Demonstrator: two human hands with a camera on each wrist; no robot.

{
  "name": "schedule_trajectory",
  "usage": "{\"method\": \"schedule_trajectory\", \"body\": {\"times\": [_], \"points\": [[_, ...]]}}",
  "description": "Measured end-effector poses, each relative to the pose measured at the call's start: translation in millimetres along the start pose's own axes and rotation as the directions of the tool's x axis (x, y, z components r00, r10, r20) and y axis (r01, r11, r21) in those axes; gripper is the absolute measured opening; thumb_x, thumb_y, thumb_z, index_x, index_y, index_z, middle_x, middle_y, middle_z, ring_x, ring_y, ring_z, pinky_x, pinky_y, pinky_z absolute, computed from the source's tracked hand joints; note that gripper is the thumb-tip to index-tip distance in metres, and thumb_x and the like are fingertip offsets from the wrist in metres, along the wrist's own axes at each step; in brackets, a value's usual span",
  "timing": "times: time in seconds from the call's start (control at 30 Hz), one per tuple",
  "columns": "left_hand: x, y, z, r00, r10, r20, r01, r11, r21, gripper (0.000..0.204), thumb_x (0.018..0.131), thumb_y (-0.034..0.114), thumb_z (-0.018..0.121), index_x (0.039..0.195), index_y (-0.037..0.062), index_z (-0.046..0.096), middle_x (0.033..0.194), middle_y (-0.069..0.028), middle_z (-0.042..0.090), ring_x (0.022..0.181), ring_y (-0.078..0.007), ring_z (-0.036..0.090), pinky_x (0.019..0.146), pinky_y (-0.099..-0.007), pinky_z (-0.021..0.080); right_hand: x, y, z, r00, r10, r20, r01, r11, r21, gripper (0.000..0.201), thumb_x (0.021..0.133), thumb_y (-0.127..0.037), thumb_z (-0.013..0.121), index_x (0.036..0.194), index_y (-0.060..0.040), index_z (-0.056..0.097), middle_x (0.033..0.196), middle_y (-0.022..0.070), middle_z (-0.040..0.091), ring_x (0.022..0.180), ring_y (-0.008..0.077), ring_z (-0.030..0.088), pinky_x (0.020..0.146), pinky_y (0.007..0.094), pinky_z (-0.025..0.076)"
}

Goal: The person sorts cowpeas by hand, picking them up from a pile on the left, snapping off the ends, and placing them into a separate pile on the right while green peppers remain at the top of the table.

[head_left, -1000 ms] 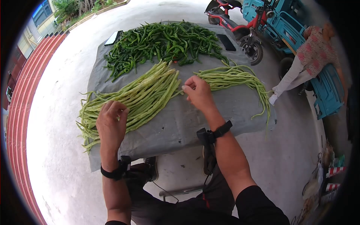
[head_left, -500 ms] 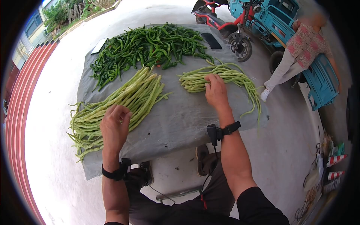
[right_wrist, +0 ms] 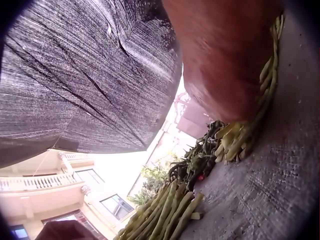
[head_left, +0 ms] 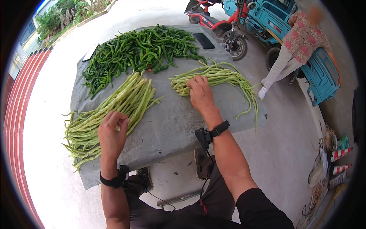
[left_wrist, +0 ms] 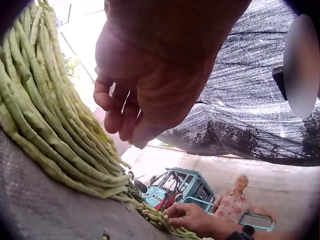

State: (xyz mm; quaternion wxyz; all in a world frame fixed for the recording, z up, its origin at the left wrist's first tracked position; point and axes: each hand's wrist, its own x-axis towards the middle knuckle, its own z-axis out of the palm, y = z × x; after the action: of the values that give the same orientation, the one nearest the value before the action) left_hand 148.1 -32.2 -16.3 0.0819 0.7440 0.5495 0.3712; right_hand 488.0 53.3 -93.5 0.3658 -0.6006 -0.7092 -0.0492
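A thick pile of long green beans (head_left: 110, 103) lies slantwise on the left of the grey sheet. My left hand (head_left: 112, 131) is held over its near edge, fingers loosely bent and nothing between them; the left wrist view shows the same hand (left_wrist: 150, 85) beside the beans (left_wrist: 55, 115). On the right lies a smaller bundle of long beans (head_left: 225, 76), its thin ends trailing over the sheet's right side. My right hand (head_left: 202, 93) pinches beans near that bundle's left end. In the right wrist view its fingertips are hidden behind the hand (right_wrist: 230, 65).
Green chili peppers (head_left: 141, 51) are heaped at the back of the grey sheet (head_left: 160, 126). A dark phone (head_left: 204, 41) lies right of them, a pale one (head_left: 90, 52) left. Beyond stand a red scooter (head_left: 219, 26), a blue cart (head_left: 320, 78) and a person (head_left: 301, 42).
My right hand has moved from the left pile's end over to the right bundle, then toward that bundle's left end. My left hand stays over the left pile. The head view has shifted.
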Motion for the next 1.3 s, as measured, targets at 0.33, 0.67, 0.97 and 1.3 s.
{"method": "schedule_trajectory", "body": {"times": [0.33, 0.67, 0.97, 1.3], "points": [[0, 0, -4, 1.000, 0.002, -0.004, -0.002, 1.000, -0.022, 0.011, 0.088, 0.002, 0.081, 0.091, 0.0019, 0.071, 0.085, -0.0078, 0.069, 0.073, -0.0209, 0.071, 0.069, -0.0341, 0.055, 12, -21, -27, 0.994, -0.012, -0.113, 0.016, 0.999, 0.038, 0.013, 0.090, -0.001, 0.070, 0.102, -0.0058, 0.071, 0.104, 0.0135, 0.063, 0.106, 0.0383, 0.059, 0.089, 0.0499, 0.053], [0, 5, 1, 1.000, -0.012, 0.003, 0.012, 0.996, -0.094, 0.008, 0.090, -0.001, 0.078, 0.094, -0.0005, 0.071, 0.086, -0.0071, 0.068, 0.076, -0.0172, 0.067, 0.071, -0.0318, 0.051, 18, -83, -43, 0.953, -0.191, -0.234, 0.234, 0.957, 0.173, 0.017, 0.091, -0.003, 0.070, 0.108, -0.0071, 0.072, 0.100, 0.0092, 0.063, 0.102, 0.0336, 0.061, 0.083, 0.0456, 0.055], [-3, 15, 13, 0.986, -0.058, 0.156, 0.149, 0.729, -0.669, 0.027, 0.102, 0.007, 0.075, 0.128, 0.0038, 0.071, 0.119, -0.0015, 0.076, 0.105, -0.0093, 0.069, 0.086, -0.0284, 0.053, 11, -143, -62, 0.964, -0.148, 0.221, -0.113, 0.524, 0.844, 0.022, 0.098, -0.002, 0.078, 0.118, -0.0023, 0.068, 0.103, 0.0061, 0.076, 0.090, 0.0131, 0.072, 0.075, 0.0296, 0.056], [-11, 31, 23, 0.891, 0.104, 0.443, 0.387, 0.337, -0.858, 0.031, 0.113, 0.025, 0.062, 0.135, 0.0032, 0.065, 0.117, -0.0088, 0.077, 0.110, -0.0160, 0.072, 0.091, -0.0318, 0.056, 13, -151, -60, 0.939, 0.001, 0.343, -0.342, 0.071, 0.937, 0.019, 0.100, -0.005, 0.080, 0.114, -0.0026, 0.068, 0.093, 0.0024, 0.073, 0.077, 0.0074, 0.065, 0.067, 0.0246, 0.053]]}}
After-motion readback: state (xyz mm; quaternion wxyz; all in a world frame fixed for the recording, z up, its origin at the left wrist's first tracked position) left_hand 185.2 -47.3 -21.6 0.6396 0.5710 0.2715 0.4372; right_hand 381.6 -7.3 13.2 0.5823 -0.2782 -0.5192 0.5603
